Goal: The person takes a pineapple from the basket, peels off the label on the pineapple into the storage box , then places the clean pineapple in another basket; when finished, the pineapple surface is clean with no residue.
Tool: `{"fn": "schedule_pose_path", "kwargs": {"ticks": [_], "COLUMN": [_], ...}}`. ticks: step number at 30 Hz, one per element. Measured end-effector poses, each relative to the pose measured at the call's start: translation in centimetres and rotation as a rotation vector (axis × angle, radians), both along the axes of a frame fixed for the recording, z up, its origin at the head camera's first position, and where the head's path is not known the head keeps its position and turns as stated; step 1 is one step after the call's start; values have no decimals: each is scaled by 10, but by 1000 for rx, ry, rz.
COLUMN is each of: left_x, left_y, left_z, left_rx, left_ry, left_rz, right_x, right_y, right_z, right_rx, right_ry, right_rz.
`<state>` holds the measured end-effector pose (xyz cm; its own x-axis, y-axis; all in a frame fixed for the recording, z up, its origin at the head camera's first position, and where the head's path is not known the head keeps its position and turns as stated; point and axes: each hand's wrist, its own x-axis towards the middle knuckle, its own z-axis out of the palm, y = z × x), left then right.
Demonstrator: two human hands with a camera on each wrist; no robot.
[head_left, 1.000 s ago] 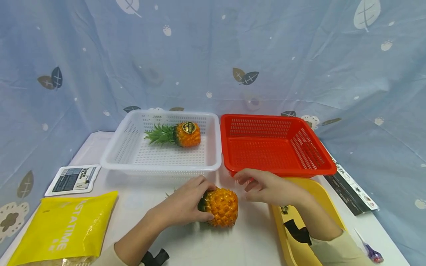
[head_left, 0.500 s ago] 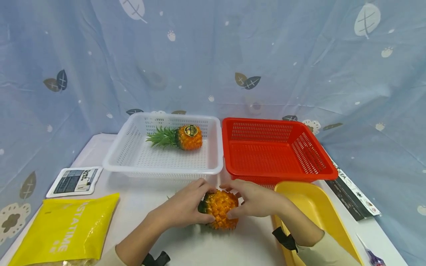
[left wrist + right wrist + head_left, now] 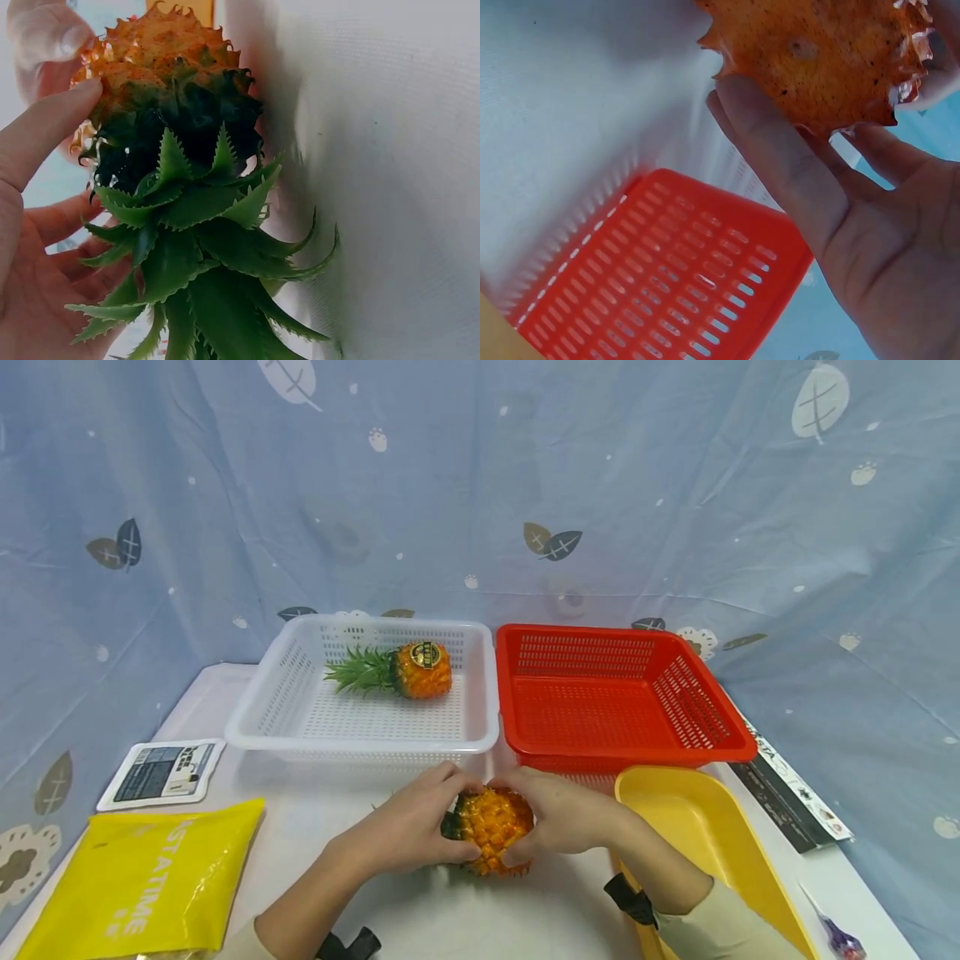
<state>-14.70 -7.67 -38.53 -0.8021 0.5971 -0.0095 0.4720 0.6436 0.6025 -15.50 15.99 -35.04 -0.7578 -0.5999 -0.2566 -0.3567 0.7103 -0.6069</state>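
An orange pineapple [image 3: 495, 827] with a green crown lies on its side on the white table, its crown toward the left. My left hand [image 3: 416, 827] grips it near the crown end, thumb on the near side and fingers over the far side. My right hand [image 3: 562, 814] holds the base end the same way, thumb and fingers curled round it. In the left wrist view, the spiky green leaves [image 3: 195, 247] hang past the left palm. The right wrist view shows the flat base [image 3: 810, 56] against the right fingers [image 3: 772, 142].
Behind the hands stand a white basket [image 3: 360, 743] holding another pineapple [image 3: 423, 670] and a red basket [image 3: 630, 753]. A yellow tray [image 3: 705, 827] is at the right, near a long dark box [image 3: 787, 802]. On the left lie a yellow bag [image 3: 142, 877] and a white packet [image 3: 161, 774].
My right hand has moved left from over the yellow tray's edge onto the pineapple and now holds its base end. The left hand keeps its grip in place.
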Motion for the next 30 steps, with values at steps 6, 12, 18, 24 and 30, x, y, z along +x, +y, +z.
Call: {"fn": "schedule_pose_path", "kwargs": {"ticks": [6,12,18,24,30], "left_x": [1,0,2,7,9], "left_y": [-2,-1,-7,-22,-48], "left_z": [0,0,2,14,28], "left_rx": [20,7,20,111,230], "left_ry": [-3,-3,35,124,226], "left_rz": [-2,-1,-1,4,88], "right_x": [-1,-4,-4,-3,-2], "right_y": [0,3,3,12,29], "right_z": [-3,-6,-6,3,13], "right_rx": [-18,-33,-62,-76,-137], "right_ry": [24,33,49,69,33], "right_rz": [-11,-8,4,-2,-10]}}
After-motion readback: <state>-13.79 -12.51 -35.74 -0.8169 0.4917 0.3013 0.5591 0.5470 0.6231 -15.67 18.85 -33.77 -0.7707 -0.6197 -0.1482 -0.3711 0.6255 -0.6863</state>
